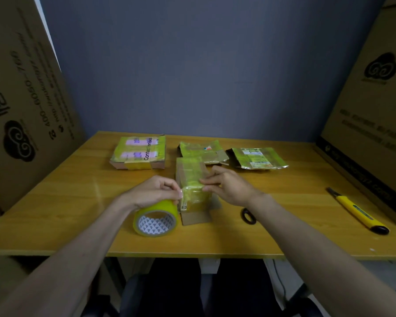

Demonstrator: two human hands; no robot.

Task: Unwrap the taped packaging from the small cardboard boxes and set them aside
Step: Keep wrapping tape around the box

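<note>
Yellowish tape covers the small cardboard box (192, 191) that we work on; it stands near the middle of the wooden table (78, 202), close to the front edge, with a bare cardboard flap open toward us. Our left hand (156, 191) has its fingers curled and pinches the tape at the left upper edge of this box. Our right hand (226, 186) also has curled fingers, and its fingertips press or pinch the tape on the top of the box; which of the two we cannot tell exactly. We judge that we are at the peeling step: the tape is taken at an edge but not yet pulled away from the box.

The next move, as we judge it, asks one hand to keep the box steady while the other pulls the tape slowly, so the thin cardboard does not tear.

Just beside the box, under the left wrist, lies a roll of yellow tape (156, 221). Behind the box lie two flattened wrappers (204, 149) (256, 157), and further left a flat taped package (138, 152) with printed letters. On the right side we see a small black ring (248, 216) and, well apart, a yellow utility knife (357, 210). Big cardboard cartons (21, 88) stand at both sides of the table
</note>
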